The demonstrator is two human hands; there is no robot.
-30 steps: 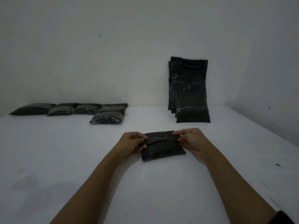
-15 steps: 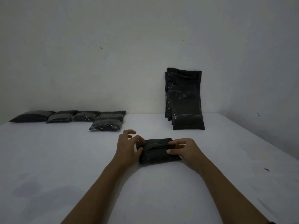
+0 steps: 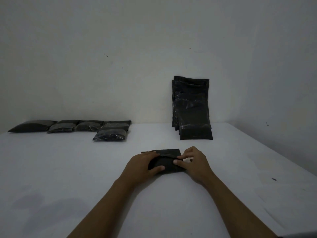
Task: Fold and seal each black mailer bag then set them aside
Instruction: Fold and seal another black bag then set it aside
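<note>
A black bag (image 3: 164,160) lies flat on the white tabletop (image 3: 68,169), right in front of the person. Its top flap is folded over. The left hand (image 3: 143,166) lies flat on the bag's left side, fingers straight, pressing down. The right hand (image 3: 193,162) is on the right side, with its fingers bent and the fingertips (image 3: 176,162) pushing on the flap's edge. Far off to the left, five closed bags (image 3: 109,132) lie by the wall. Behind the hands, a stack of open bags (image 3: 192,109) leans up against the wall (image 3: 154,48).
</note>
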